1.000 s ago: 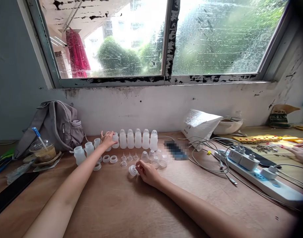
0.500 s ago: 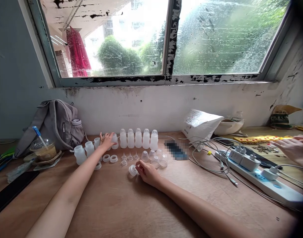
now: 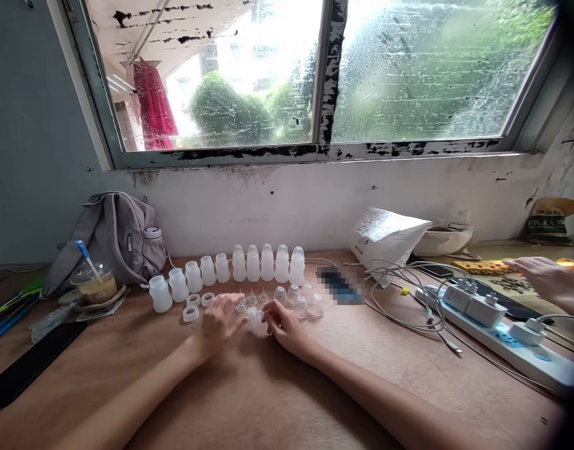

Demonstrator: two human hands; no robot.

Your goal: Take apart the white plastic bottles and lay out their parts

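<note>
My right hand is closed in a pinch on the edge of a translucent bottle collar at the table's middle. Just left of it hovers my left hand, open, its fingers stretched toward the collar and holding nothing. Beyond the hands, small baby bottles without tops curve from the left. They meet a row of capped baby bottles. White screw rings lie by my left hand. Clear nipples stand behind the collar, partly hidden. Clear domed caps sit behind my right hand.
On the left are a grey backpack, a drink cup and a black phone-like slab. Cables and a power strip lie on the right. Another person's hand is at the far right.
My left hand has drawn back from the open bottles at the rear and come toward the collar. My right hand keeps its pinch. The view has shifted slightly.
</note>
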